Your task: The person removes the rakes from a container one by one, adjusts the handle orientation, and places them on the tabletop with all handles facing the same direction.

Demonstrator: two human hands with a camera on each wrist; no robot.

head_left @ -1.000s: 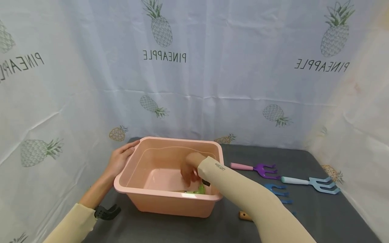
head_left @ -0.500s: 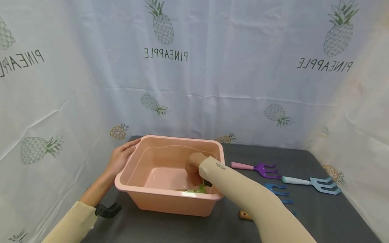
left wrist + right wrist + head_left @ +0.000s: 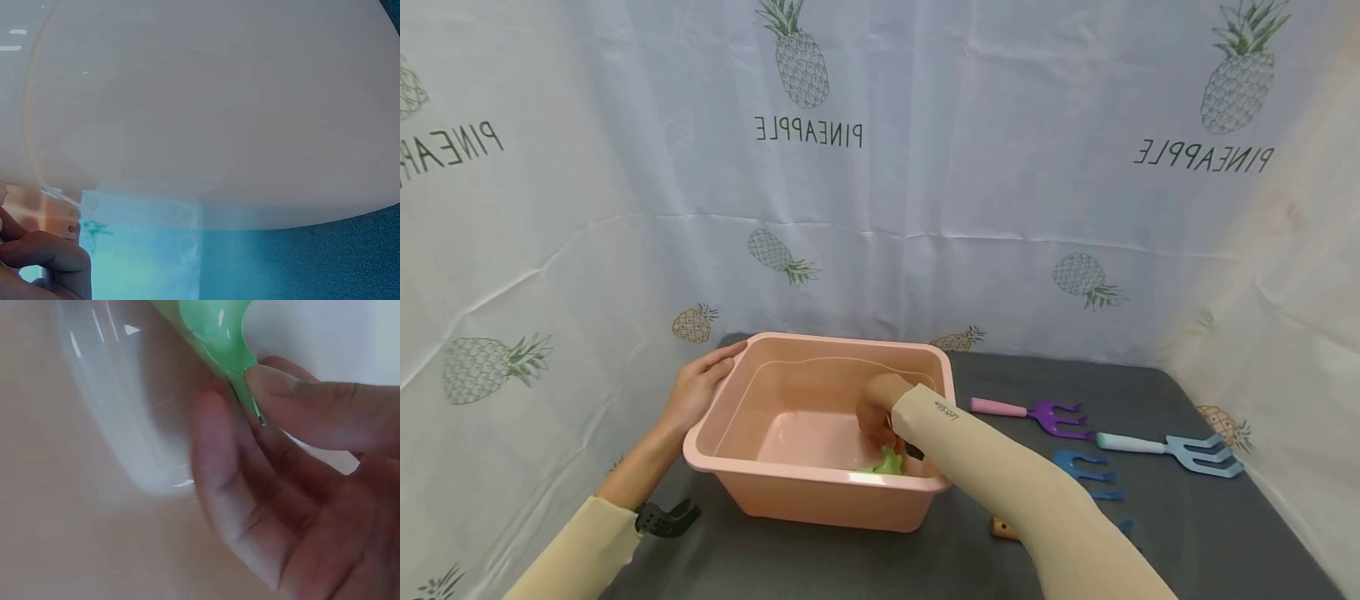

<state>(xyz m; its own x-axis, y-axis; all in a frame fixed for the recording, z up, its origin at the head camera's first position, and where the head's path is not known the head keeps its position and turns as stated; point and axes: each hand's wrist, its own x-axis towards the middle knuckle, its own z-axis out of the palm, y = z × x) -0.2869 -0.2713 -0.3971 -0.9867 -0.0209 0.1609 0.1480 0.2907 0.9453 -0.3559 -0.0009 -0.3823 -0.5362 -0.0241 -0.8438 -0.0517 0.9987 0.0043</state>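
Observation:
A pink plastic basin stands on the dark tabletop. My left hand holds its left rim near the far corner; in the left wrist view the curled fingers show beside the pale basin wall. My right hand reaches down inside the basin at its right end. Between thumb and fingers it pinches a narrow end of a green hand fork, whose green head shows low by the near wall. The fork's handle is hidden behind that wall.
Right of the basin lie a purple hand fork with a pink handle, a pale blue one with a whitish handle and a blue one. A wooden handle end shows beside my right sleeve. A pineapple-print curtain surrounds the table.
My right hand has moved slightly right and down onto the green fork and now pinches it. The fork's head has shifted a little up and left. My left hand stays on the rim.

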